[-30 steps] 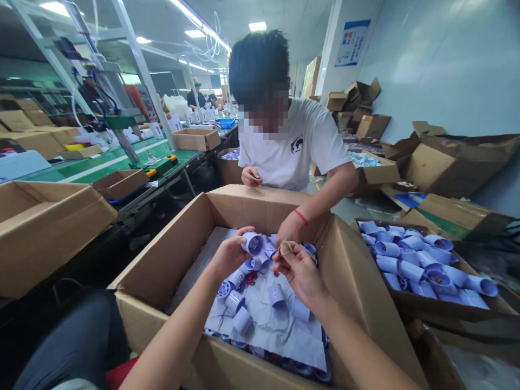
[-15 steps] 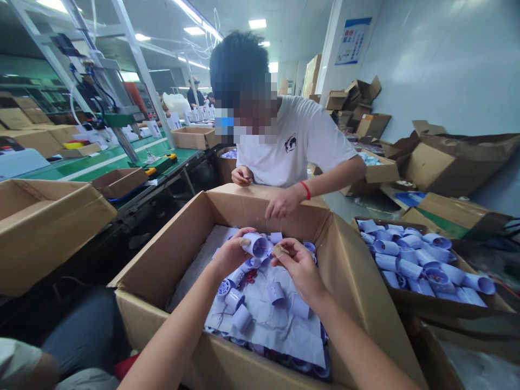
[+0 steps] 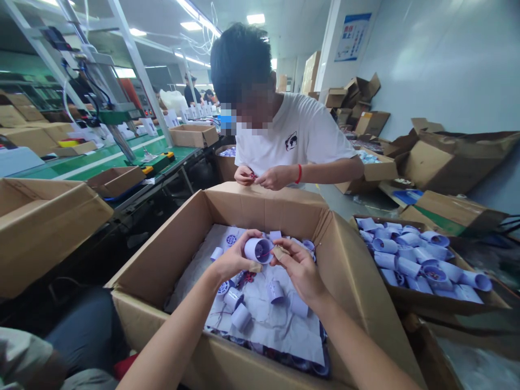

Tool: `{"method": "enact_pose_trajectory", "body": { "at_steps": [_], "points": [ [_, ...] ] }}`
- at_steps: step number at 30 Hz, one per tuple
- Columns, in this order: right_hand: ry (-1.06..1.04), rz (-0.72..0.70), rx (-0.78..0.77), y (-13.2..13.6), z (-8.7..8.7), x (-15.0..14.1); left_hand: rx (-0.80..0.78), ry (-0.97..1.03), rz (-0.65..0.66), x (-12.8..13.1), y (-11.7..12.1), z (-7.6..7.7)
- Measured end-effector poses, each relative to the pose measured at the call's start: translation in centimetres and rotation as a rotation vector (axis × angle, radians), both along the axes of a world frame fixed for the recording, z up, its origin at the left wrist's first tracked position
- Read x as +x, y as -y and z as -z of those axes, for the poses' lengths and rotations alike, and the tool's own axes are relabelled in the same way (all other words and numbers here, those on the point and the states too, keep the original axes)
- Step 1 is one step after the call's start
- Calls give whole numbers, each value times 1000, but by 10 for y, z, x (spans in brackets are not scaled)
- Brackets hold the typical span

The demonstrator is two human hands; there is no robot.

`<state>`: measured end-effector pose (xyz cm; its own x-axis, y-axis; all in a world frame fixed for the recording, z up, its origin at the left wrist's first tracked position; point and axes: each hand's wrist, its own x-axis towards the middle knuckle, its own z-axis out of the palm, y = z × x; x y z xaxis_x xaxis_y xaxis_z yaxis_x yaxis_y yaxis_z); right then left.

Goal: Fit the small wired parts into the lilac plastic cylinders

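My left hand (image 3: pixel 232 262) is wrapped round a pale lavender plastic cylinder (image 3: pixel 252 250), its open mouth turned toward my right hand (image 3: pixel 299 270). From inside the cylinder a thin red wire (image 3: pixel 266 253) runs to the pinched thumb and fingers of that right hand. Tan tape covers both thumb tips. Below, more cylinders (image 3: pixel 241 317) lie loose on white paper (image 3: pixel 280 327) in a large cardboard box (image 3: pixel 162 257). A small bundle of red wires (image 3: pixel 248 277) lies among them, partly behind my left hand.
Across the box a co-worker (image 3: pixel 292 130) in a white T-shirt holds small red parts at the far rim. A carton full of cylinders (image 3: pixel 430 271) stands at the right. To the left are a green conveyor bench (image 3: pixel 81 169) and an empty-looking carton (image 3: pixel 49 216).
My left hand has turned the cylinder so its mouth faces me more, and my right fingers now meet the red wire at it. The co-worker's hands have come together.
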<state>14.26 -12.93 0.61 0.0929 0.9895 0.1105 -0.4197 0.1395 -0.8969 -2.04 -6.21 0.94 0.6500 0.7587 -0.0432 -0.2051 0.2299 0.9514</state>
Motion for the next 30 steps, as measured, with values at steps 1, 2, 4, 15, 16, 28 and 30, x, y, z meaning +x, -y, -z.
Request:
{"method": "enact_pose_trajectory", "body": {
  "at_steps": [1,2,4,15,16,28,30],
  "points": [
    [25,10,8,0,0,0,27,-30,-6,0,0,-1],
    [52,21,16,0,-1,0,53,-53,-14,1,0,-2],
    [98,44,35,0,-3,0,106,-68,-41,3,1,-5],
    [256,125,174,12,-12,8,558,-343,-310,7,-6,8],
    [274,149,197,13,-12,8,618,-389,-313,7,-7,8],
    [832,299,491,11,-16,11,956,-486,-344,5,-11,11],
    [863,286,517,10,-16,11,968,-483,-328,5,-10,9]
  ]
}}
